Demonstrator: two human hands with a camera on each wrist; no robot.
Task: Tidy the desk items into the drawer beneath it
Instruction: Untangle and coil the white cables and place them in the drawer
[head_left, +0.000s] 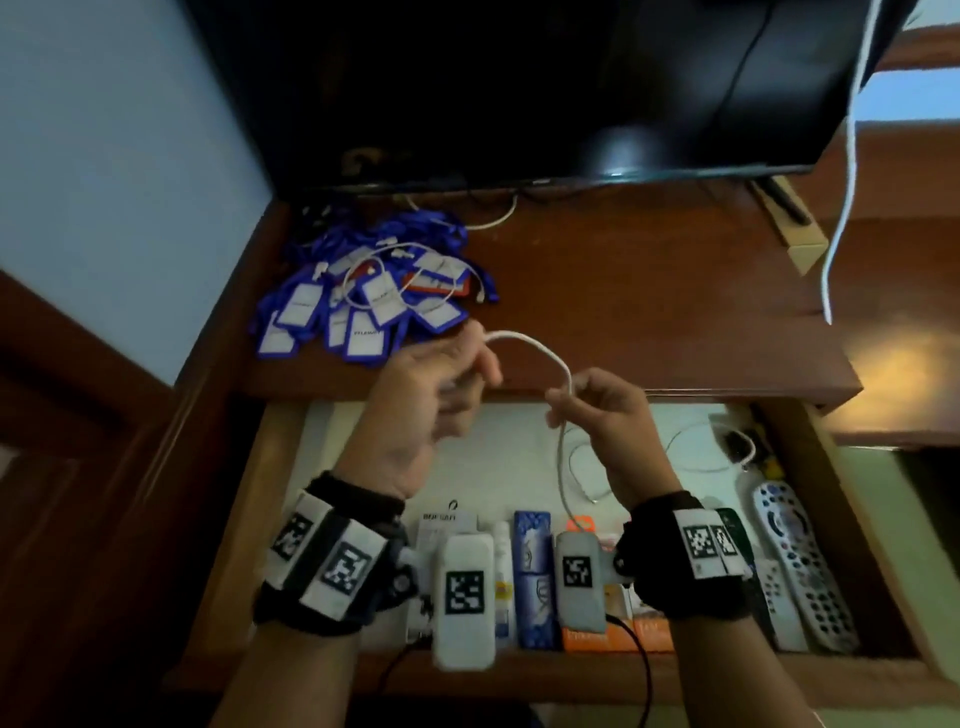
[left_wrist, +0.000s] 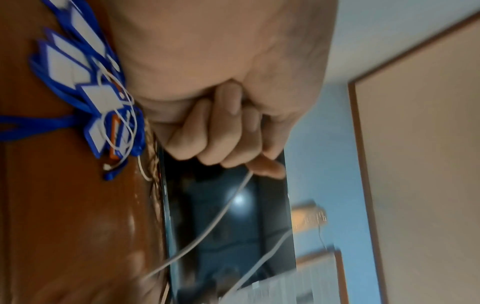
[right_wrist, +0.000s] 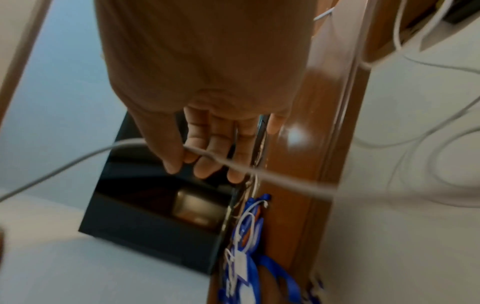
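Observation:
A thin white cable (head_left: 540, 349) arches between both hands above the front edge of the wooden desk (head_left: 649, 291). My left hand (head_left: 447, 379) grips one end in curled fingers (left_wrist: 228, 135); the cable (left_wrist: 221, 214) runs out from under the thumb. My right hand (head_left: 587, 405) pinches the cable (right_wrist: 213, 158) between thumb and fingertips, and the rest hangs down into the open drawer (head_left: 275, 467). A pile of blue lanyards with white badge cards (head_left: 363, 291) lies at the desk's back left, a second white cable looped over it.
The drawer holds two remote controls (head_left: 800, 561), several small boxes (head_left: 532, 577) along its front and coiled white cables (head_left: 711, 441) on a white liner. A black television (head_left: 519, 88) stands at the desk's back. A white cord (head_left: 847, 171) hangs at the right.

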